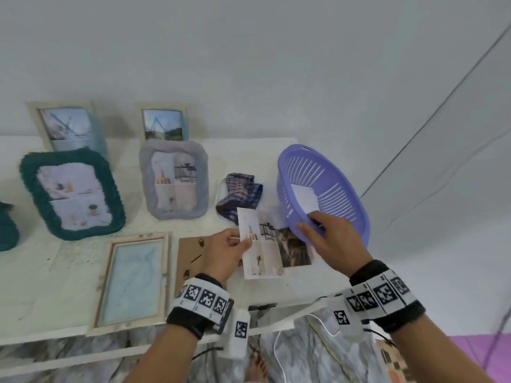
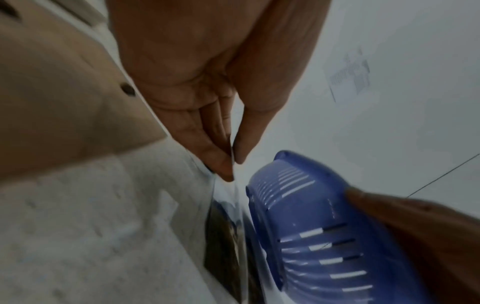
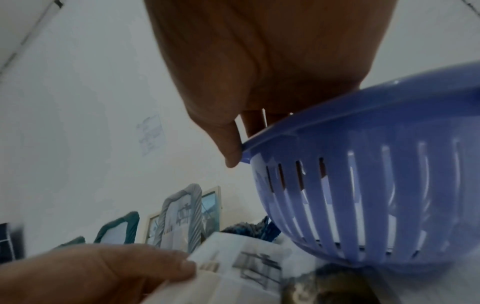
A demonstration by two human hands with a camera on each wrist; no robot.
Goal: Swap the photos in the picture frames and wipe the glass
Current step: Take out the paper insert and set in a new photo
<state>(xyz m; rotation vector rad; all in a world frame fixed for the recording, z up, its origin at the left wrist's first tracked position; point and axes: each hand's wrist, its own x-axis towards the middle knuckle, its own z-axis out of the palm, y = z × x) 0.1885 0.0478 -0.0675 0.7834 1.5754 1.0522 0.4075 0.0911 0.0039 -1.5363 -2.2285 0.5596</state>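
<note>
Two prints matter here: my left hand (image 1: 226,251) pinches one photo (image 1: 258,244) by its edge above a darker photo (image 1: 294,250) lying on the table (image 1: 33,275), beside the opened wooden frame (image 1: 132,277). My right hand (image 1: 325,234) grips the tilted purple basket (image 1: 318,186) by its rim; I judge its papers could slide out, or the pinched print crease.

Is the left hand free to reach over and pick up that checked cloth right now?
Probably not as things stand. The left hand is pinching a photo, and that photo lies between it and the checked cloth. Nothing rests on the cloth, so once the photo is put down the way looks free.
</note>
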